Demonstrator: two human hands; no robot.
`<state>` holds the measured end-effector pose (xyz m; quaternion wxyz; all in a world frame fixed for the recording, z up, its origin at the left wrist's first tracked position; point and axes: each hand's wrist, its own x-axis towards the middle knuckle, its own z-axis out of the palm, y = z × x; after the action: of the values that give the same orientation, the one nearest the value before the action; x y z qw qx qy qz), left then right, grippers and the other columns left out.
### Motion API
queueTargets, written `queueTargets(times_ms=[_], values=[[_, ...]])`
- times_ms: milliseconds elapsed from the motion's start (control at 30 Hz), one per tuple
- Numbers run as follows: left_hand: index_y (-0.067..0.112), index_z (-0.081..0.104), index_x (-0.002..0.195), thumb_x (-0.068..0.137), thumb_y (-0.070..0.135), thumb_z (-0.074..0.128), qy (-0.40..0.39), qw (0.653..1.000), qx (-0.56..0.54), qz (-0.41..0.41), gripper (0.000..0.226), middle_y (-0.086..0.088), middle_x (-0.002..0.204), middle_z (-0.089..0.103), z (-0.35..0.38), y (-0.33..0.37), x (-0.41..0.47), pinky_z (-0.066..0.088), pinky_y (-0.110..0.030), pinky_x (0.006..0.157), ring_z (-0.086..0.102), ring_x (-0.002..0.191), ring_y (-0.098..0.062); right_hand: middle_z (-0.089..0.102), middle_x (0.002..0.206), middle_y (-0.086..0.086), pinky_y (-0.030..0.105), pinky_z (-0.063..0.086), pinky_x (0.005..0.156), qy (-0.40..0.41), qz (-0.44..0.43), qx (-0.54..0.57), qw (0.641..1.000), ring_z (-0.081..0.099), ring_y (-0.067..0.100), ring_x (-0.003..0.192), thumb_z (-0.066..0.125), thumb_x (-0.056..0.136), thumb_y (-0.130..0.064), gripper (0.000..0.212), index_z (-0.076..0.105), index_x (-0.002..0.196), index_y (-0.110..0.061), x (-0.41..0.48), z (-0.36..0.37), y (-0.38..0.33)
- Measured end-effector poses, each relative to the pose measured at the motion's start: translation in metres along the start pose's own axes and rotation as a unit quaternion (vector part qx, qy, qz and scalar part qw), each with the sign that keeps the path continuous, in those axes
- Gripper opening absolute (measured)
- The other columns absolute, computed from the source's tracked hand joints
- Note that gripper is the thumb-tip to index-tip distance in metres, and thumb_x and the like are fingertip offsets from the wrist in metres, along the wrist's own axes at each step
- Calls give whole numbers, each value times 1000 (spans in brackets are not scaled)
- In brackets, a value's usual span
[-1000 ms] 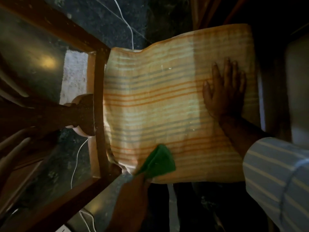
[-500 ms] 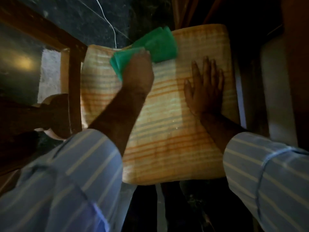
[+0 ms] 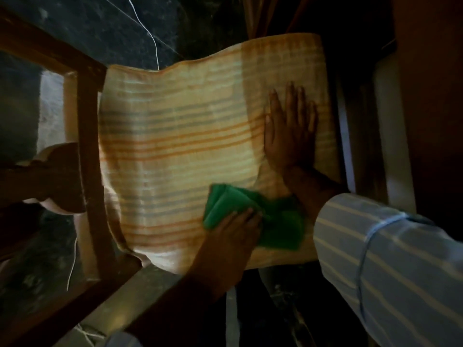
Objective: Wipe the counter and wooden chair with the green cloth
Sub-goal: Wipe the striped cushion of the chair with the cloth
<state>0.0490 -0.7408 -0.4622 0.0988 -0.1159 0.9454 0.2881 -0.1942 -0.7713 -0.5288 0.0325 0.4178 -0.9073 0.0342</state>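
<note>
Dim room, dark stone floor (image 3: 112,28) with a white cable (image 3: 150,38) across it. Wooden chair (image 3: 87,136) frame at left; a striped cushion (image 3: 175,136) covers the seat. The cloth (image 3: 283,226), green and bunched, lies on the cushion's near right part. Left hand (image 3: 233,231) grips the cloth at its left edge, fingers curled over the folds. Right hand (image 3: 290,131) lies flat on the cushion's right side, fingers straight and slightly spread, just beyond the cloth. Striped sleeve (image 3: 388,259) on the right arm.

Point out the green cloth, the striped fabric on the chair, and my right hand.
green cloth (image 3: 280,221), head view, on its bunched middle folds.
striped fabric (image 3: 175,146), head view, on its bare centre.
right hand (image 3: 290,131), head view, on the back of the hand.
</note>
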Motion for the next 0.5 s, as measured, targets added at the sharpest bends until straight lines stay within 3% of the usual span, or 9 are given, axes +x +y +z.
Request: queueTargets(times_ms=[67,133,200,267,333,400,433,500], values=[[16,75,117,83,20,59,-56,997,-31,47,38,-2,132,67,0,15,-18,46,-44,106,62,125,-22,27,172,12,55,21,127,1,-1,7,1000,24,32,160,24,110,-44,56,32,164,-27,0,0,-1],[22,79,108,83,26,67,-125,989,-72,32,28,3,120,74,-14,21,-24,51,-35,104,68,116,-15,27,172,11,55,21,127,0,-3,9,1000,24,32,160,25,110,-44,57,33,164,-27,0,1,1],[20,76,112,96,25,54,-163,972,-168,-26,27,-2,120,72,-38,13,-17,42,-32,111,62,118,-15,27,172,11,55,21,127,3,0,7,1000,24,32,160,26,110,-43,56,33,163,-26,-1,3,2],[13,73,112,102,19,51,-151,931,-313,-113,24,-15,115,68,-71,-5,-10,41,-38,107,60,112,-22,27,173,11,55,20,127,3,-1,6,1000,24,32,160,26,110,-43,57,33,164,-26,1,3,1],[22,72,98,102,22,55,-108,925,-322,-171,17,-11,89,71,-101,-32,0,54,-40,86,69,89,-23,25,173,10,55,19,128,-5,-2,1,1000,22,31,161,24,110,-43,57,31,164,-27,2,4,1],[26,70,97,102,34,51,-10,932,-283,-228,21,-3,70,68,-124,-54,16,50,-21,61,66,62,-11,25,173,11,55,19,128,-5,-11,-6,1000,22,31,161,22,110,-43,57,31,164,-27,-2,7,4],[27,69,99,101,37,49,68,950,-208,-223,23,-1,68,67,-131,-64,28,43,-19,56,63,59,-10,26,173,11,55,20,128,-6,-8,-4,1000,23,32,161,23,110,-43,57,31,164,-27,-3,8,6],[15,70,106,97,28,52,192,959,-113,-176,24,-7,81,72,-133,-69,54,42,-26,66,66,73,-22,27,172,12,56,21,127,15,-8,13,1000,25,32,160,24,110,-43,57,31,164,-27,3,9,4]])
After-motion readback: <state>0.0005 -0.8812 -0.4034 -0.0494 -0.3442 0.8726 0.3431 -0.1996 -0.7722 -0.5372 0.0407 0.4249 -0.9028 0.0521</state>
